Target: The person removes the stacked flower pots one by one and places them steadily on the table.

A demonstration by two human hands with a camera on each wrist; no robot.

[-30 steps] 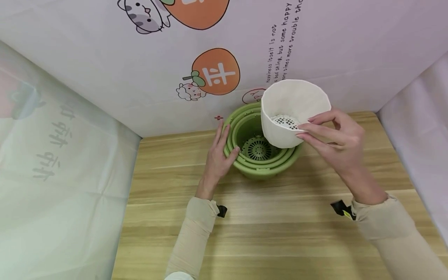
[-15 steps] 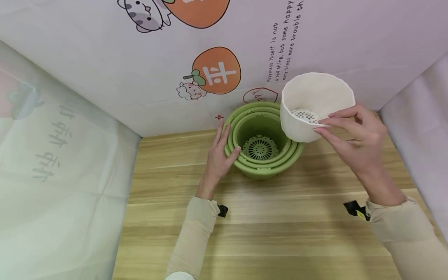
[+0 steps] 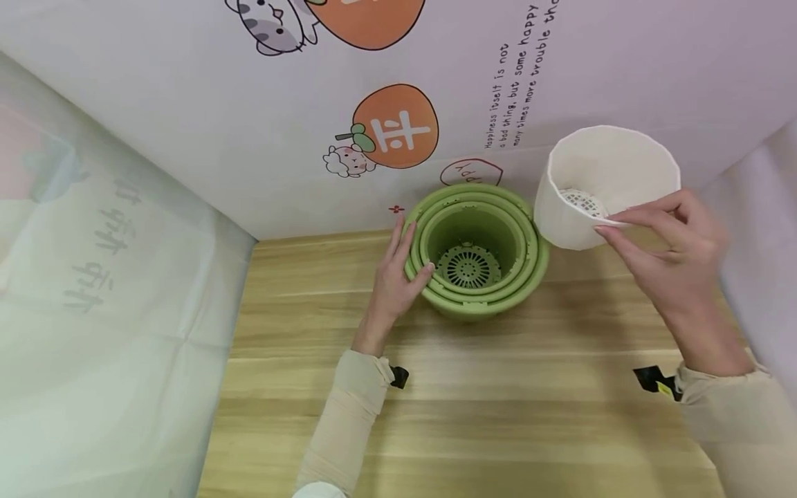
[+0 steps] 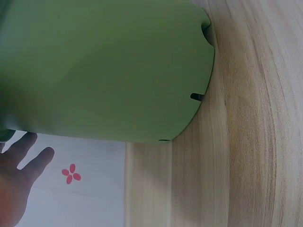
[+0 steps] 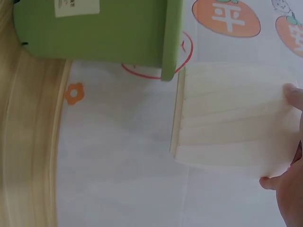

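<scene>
Nested green flower pots (image 3: 473, 308) stand on the wooden table against the back cloth, a slotted disc visible at the bottom of the innermost one. My left hand (image 3: 394, 280) rests on their left rim with fingers extended; the left wrist view shows the outer pot's green side (image 4: 109, 75) and the fingertips. My right hand (image 3: 681, 256) pinches the near right rim of a white flower pot (image 3: 569, 225) between thumb and fingers. This white pot has a faceted wall and a mesh base, and hangs in the air right of the green pots, as the right wrist view confirms.
Printed white cloth (image 3: 280, 138) stands up behind the table, with more cloth on the left (image 3: 124, 311) and right sides. The wooden tabletop (image 3: 498, 415) spreads in front of the pots. A white label (image 5: 78, 7) is stuck on the outer green pot.
My right hand has carried the white pot rightward, from over the green pots to beside them, uncovering their opening. My left hand stays on the rim. The head view has shifted slightly.
</scene>
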